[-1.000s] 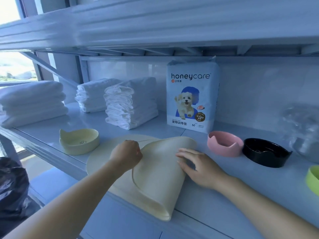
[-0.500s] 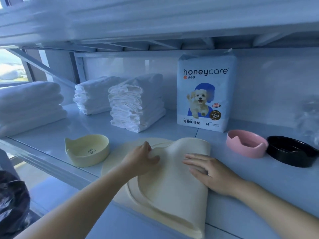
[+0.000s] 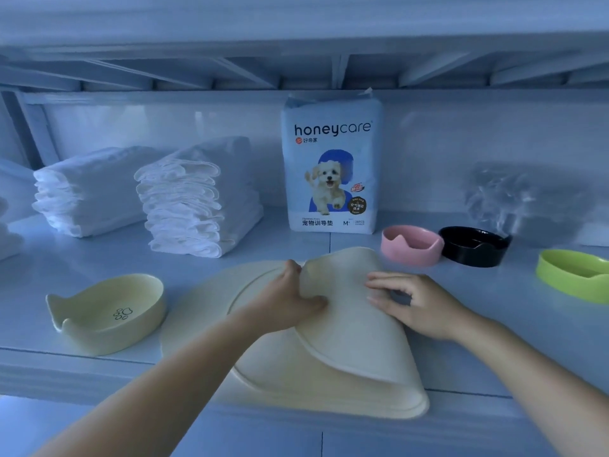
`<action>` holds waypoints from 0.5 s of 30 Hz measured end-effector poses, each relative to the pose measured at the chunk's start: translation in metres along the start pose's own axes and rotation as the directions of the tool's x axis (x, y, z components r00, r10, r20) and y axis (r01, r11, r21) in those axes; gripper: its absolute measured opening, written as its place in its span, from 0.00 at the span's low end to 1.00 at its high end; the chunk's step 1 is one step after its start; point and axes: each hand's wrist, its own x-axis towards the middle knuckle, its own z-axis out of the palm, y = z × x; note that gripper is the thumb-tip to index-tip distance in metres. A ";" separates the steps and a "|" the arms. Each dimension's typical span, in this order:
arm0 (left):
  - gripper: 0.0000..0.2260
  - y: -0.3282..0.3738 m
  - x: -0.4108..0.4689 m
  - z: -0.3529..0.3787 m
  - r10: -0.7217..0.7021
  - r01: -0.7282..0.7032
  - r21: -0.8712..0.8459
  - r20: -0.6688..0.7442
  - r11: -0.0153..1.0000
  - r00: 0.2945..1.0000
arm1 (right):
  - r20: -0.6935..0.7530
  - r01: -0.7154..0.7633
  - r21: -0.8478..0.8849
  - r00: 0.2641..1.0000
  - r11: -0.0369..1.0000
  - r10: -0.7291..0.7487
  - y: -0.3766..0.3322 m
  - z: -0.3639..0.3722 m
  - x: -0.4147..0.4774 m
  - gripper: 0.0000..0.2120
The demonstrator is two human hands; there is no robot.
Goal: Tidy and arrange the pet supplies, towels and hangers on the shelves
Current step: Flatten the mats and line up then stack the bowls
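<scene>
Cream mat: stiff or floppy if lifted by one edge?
Likely floppy: the mat folds over itself in a soft curve where the left hand pinches its edge. Probably springs back, since the right hand presses the fold flat. Its front overhangs the shelf, so it may slide off.

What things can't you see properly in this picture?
Head view:
Green bowl: cut off by the right edge.
Clear plastic thing at the back: too blurred to name.
Towels far left: cut off by the left edge.
Mat under its flap: hidden by the fold.
</scene>
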 end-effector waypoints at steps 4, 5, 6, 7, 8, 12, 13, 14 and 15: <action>0.22 0.000 -0.002 -0.002 0.065 -0.060 -0.058 0.088 0.997 0.994 | -0.044 -0.061 -0.012 0.997 0.998 0.061 -0.001 -0.001 -0.014 0.20; 0.23 -0.001 -0.002 -0.002 0.074 -0.065 -0.081 0.109 0.995 0.991 | -0.056 -0.072 -0.003 0.996 0.997 0.071 -0.002 -0.002 -0.016 0.19; 0.24 -0.002 -0.002 -0.002 0.084 -0.070 -0.105 0.131 0.992 0.988 | -0.065 -0.079 -0.002 0.995 0.997 0.078 -0.003 -0.002 -0.018 0.18; 0.25 -0.003 -0.002 -0.001 0.093 -0.073 -0.126 0.156 0.989 0.983 | -0.071 -0.081 -0.006 0.994 0.997 0.080 -0.005 -0.002 -0.019 0.18; 0.26 -0.005 -0.002 -0.001 0.101 -0.077 -0.140 0.178 0.987 0.979 | -0.077 -0.084 -0.012 0.994 0.996 0.082 -0.007 -0.001 -0.020 0.17; 0.35 -0.010 -0.008 0.002 0.184 -0.187 -0.006 0.203 0.982 0.962 | -0.142 -0.076 -0.034 0.987 0.997 0.070 -0.015 0.001 -0.025 0.11; 0.38 -0.012 -0.011 0.003 0.224 -0.238 0.058 0.190 0.969 0.956 | -0.162 -0.076 -0.049 0.985 0.996 0.067 -0.017 0.001 -0.026 0.10; 0.40 -0.014 -0.014 0.003 0.259 -0.282 0.122 0.174 0.952 0.950 | -0.182 -0.077 -0.062 0.981 0.995 0.065 -0.018 0.002 -0.027 0.09; 0.42 -0.015 -0.017 0.004 0.289 -0.315 0.175 0.160 0.933 0.944 | -0.199 -0.079 -0.072 0.978 0.994 0.064 -0.019 0.002 -0.028 0.09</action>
